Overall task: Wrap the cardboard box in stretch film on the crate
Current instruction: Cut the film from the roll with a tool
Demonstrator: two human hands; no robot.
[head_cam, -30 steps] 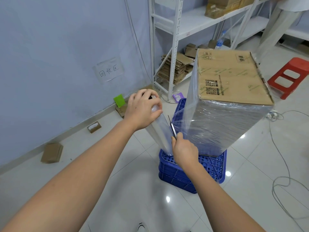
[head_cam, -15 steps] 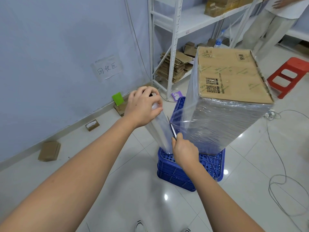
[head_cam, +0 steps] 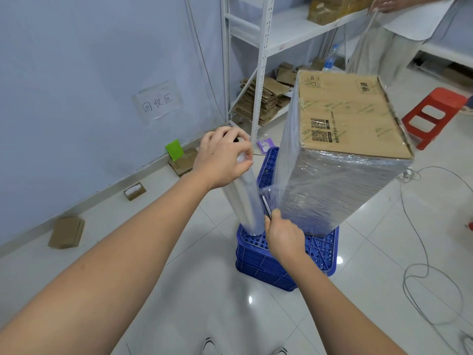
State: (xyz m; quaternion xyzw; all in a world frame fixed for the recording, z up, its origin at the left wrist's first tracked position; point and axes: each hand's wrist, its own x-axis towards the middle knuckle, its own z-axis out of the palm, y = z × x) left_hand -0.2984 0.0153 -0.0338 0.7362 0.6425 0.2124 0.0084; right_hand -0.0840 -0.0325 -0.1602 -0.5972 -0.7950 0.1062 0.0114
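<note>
A person's left hand [head_cam: 222,157] grips the top of an upright stretch film roll [head_cam: 246,201] standing on a blue crate [head_cam: 266,262]. The right hand [head_cam: 282,233] holds a thin blade [head_cam: 265,204] against the film. Just right of the roll, the film-wrapped cardboard box [head_cam: 343,119] stands on the crate.

Pretty tight between the film roll [head_cam: 247,201] and the wrapped cardboard box [head_cam: 340,155]: my right hand [head_cam: 284,235] and its blade fill that gap. My left hand [head_cam: 222,157] caps the roll's top. Open tile floor [head_cam: 204,290] in front of the blue crate [head_cam: 276,267]. The shelf post [head_cam: 259,73] stands close behind, and a loose cable [head_cam: 419,252] runs on the right.
</note>
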